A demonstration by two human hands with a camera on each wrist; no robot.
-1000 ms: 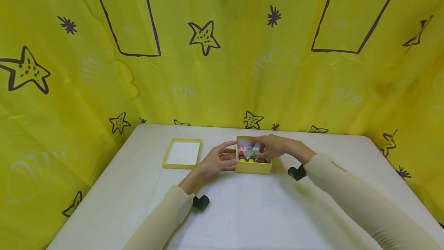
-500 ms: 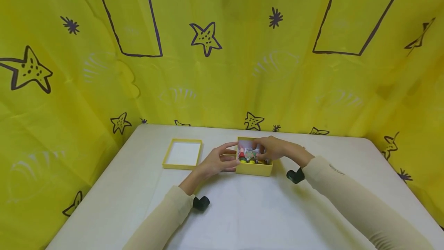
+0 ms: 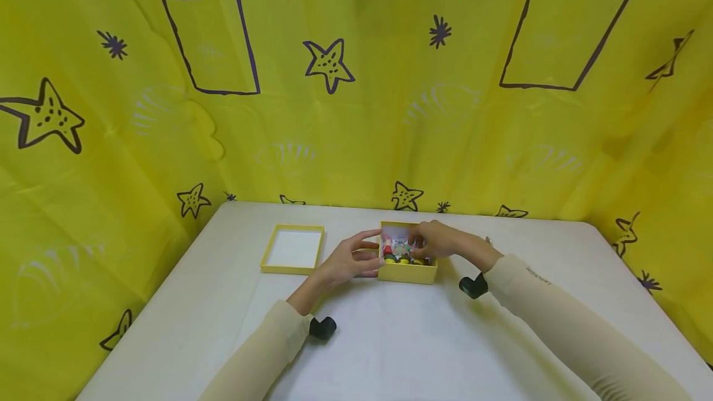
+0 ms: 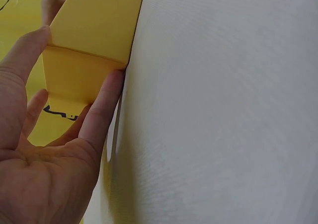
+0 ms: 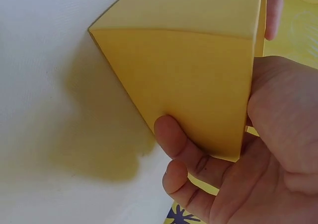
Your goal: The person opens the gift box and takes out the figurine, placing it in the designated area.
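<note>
We find lettering point(image 3: 538, 276) on the right sleeve point(image 3: 562, 317) unreadable, the left hand point(image 3: 341, 261) spread against the yellow box point(image 3: 407, 273) on the table point(image 3: 390, 339), and the right hand point(image 3: 439, 239) reaching in by toys point(image 3: 388, 249), fingertips slightly farther right than a second ago, its hold hidden.

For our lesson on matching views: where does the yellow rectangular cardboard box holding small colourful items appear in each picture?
Head: yellow rectangular cardboard box, slightly right of centre, lower half.
Left wrist: box, upper left.
Right wrist: box, upper middle to right.
Shared landmark: the flat white tabletop under the box.
</note>
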